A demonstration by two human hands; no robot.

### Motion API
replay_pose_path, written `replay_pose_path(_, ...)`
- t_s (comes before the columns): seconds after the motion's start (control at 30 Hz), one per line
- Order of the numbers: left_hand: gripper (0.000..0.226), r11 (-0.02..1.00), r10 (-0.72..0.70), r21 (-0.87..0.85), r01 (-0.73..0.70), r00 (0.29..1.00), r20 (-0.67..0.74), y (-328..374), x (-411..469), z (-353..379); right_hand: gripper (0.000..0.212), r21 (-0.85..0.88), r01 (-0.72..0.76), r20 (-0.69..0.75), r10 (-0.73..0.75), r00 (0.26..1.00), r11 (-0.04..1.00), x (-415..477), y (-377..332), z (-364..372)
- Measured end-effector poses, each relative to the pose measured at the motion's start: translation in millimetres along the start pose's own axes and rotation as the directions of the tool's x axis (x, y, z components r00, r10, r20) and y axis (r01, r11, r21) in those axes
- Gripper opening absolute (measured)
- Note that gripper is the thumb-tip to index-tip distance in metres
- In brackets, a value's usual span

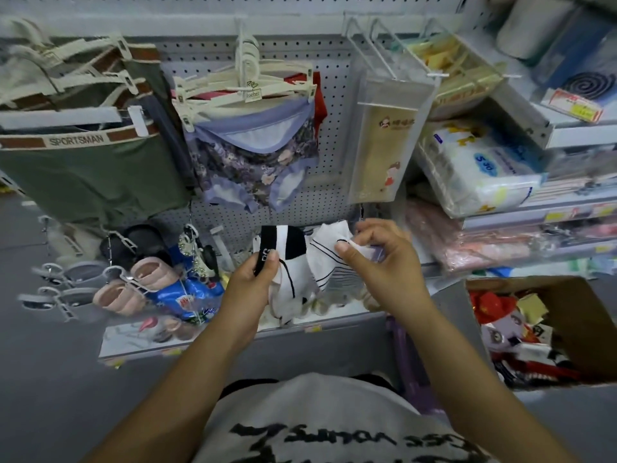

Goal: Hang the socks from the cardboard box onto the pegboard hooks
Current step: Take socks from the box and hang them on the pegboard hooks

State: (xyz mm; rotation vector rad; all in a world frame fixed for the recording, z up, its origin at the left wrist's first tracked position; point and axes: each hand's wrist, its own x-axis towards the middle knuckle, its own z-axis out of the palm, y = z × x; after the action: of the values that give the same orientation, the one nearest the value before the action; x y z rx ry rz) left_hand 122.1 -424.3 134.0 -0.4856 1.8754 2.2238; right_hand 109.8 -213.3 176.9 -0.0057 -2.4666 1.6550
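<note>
Fingers [271,259] of the left hand [252,284] are curled around a small bunch of socks [293,282], the thumb pressed on the black cuff of a black-and-white sock [287,250]. The right hand [387,259] pinches the top of a striped white sock [329,262] between thumb and bent fingers, as if parting it from the bunch. Both hands hold the socks in the air, in front of the lower edge of the pegboard [334,135] and just above the front edge of a low shelf [350,320].

None of the held socks is on a hook yet. Whether a free hook lies behind the hands cannot be told.

The cardboard box [587,315] stands at the lower right, well apart from the hands, open, with red, white and dark goods heaped inside. This suggests much of the task is left, though it is not clear which of those goods are socks.

Higher on the pegboard, the hooks [434,75] are already full. Green shorts [83,175] with a "SPORTSMAN" waistband hang near its left edge. Floral purple underwear [250,162] on cream hangers hangs at the middle. A clear packet [384,145] with a beige card hangs towards its right edge. Pink slippers [147,272] hang low on the left. A white wrapped pack [477,168] lies on the shelving to the right.
</note>
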Motion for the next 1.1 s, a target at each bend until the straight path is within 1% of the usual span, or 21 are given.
replay_pose_path(0.07,0.037,1.0,0.013,-0.007,-0.013,0.999,-0.032,-1.9,2.7,1.8,0.018,-0.119,0.149,0.026,-0.147,0.989,0.982,5.2,-8.1,-8.9)
replay_pose_path(0.13,0.027,0.999,0.027,-0.017,-0.029,0.998,-0.06,-0.8,4.9,3.8,0.02,-0.157,0.155,0.07,-0.146,0.987,0.975,10.8,-18.9,-16.7)
replay_pose_path(0.2,0.027,0.998,0.055,-0.008,-0.056,0.993,-0.102,1.2,7.7,4.5,0.023,-0.264,0.177,0.084,-0.161,0.983,0.948,17.3,-24.6,-20.9)
replay_pose_path(0.23,0.026,0.997,0.072,-0.002,-0.072,0.991,-0.115,2.5,9.2,4.9,0.024,-0.355,0.212,0.076,-0.198,0.977,0.911,20.7,-26.1,-22.0)
replay_pose_path(0.3,0.016,0.991,0.127,0.056,-0.121,0.983,-0.134,4.1,11.9,5.8,0.023,-0.503,0.285,0.06,-0.296,0.953,0.816,27.1,-32.4,-22.3)
replay_pose_path(0.33,0.011,0.983,0.164,0.104,-0.15,0.976,-0.142,4.8,13.8,5.4,0.024,-0.526,0.304,0.065,-0.319,0.946,0.794,30.4,-36.7,-23.5)
replay_pose_path(0.37,0.01,0.972,0.206,0.144,-0.185,0.967,-0.15,6.2,15.7,5.3,0.024,-0.517,0.308,0.078,-0.314,0.946,0.799,33.7,-40.3,-24.4)
replay_pose_path(0.43,0.017,0.951,0.276,0.191,-0.243,0.947,-0.166,10.9,19.5,6.2,0.026,-0.493,0.285,0.113,-0.265,0.958,0.822,40.0,-46.9,-25.4)
replay_pose_path(0.47,0.017,0.94,0.305,0.209,-0.269,0.937,-0.168,13.6,21.6,6.6,0.026,-0.469,0.257,0.119,-0.228,0.966,0.845,42.6,-49.2,-25.8)
replay_pose_path(0.53,0.008,0.94,0.311,0.198,-0.279,0.938,-0.152,20.4,24.7,8.7,0.025,-0.316,0.173,0.093,-0.151,0.984,0.933,45.7,-55.7,-25.6)
replay_pose_path(0.57,0.008,0.949,0.288,0.175,-0.262,0.947,-0.144,23.6,25.2,9.6,0.026,-0.203,0.125,0.077,-0.111,0.991,0.971,47.0,-59.2,-25.4)
replay_pose_path(0.63,0.014,0.98,0.187,0.094,-0.178,0.976,-0.109,25.1,30.8,6.9,0.029,-0.044,0.062,0.049,-0.059,0.997,0.997,50.3,-66.3,-24.7)
replay_pose_path(0.7,0.02,0.997,0.048,-0.068,-0.049,0.999,-0.015,29.1,35.5,6.0,0.032,0.078,-0.007,0.028,0.005,1.0,0.997,54.7,-73.5,-22.4)
replay_pose_path(0.77,0.024,0.971,-0.077,-0.22,0.094,0.994,0.082,33.0,37.4,11.5,0.028,0.271,-0.149,0.022,0.149,0.989,0.951,64.9,-73.0,-20.1)
replay_pose_path(0.83,0.027,0.947,-0.165,-0.251,0.201,0.974,0.155,32.6,37.6,20.4,0.027,0.47,-0.315,0.078,0.317,0.945,0.824,76.2,-68.4,-18.6)
replay_pose_path(0.87,0.029,0.932,-0.201,-0.266,0.247,0.961,0.187,32.5,35.7,26.0,0.03,0.537,-0.369,0.099,0.377,0.921,0.759,81.4,-63.5,-18.9)
replay_pose_path(0.9,0.037,0.911,-0.232,-0.298,0.286,0.951,0.205,32.4,34.4,30.4,0.032,0.575,-0.398,0.095,0.425,0.9,0.715,85.7,-55.4,-18.5)
replay_pose_path(0.93,0.046,0.883,-0.251,-0.344,0.319,0.941,0.229,31.3,34.2,33.5,0.033,0.577,-0.415,0.069,0.465,0.883,0.703,88.0,-45.9,-18.4)
replay_pose_path(1.03,0.068,0.816,-0.254,-0.437,0.378,0.914,0.316,32.7,33.8,35.2,0.039,0.413,-0.434,-0.105,0.515,0.851,0.801,84.2,-15.4,-19.0)
replay_pose_path(1.07,0.074,0.81,-0.252,-0.44,0.387,0.908,0.335,33.4,34.7,34.1,0.038,0.374,-0.435,-0.15,0.516,0.843,0.819,80.7,-7.5,-20.0)
replay_pose_path(1.1,0.073,0.824,-0.243,-0.419,0.382,0.906,0.348,34.6,35.4,34.1,0.036,0.358,-0.435,-0.18,0.519,0.836,0.826,76.8,0.4,-21.2)
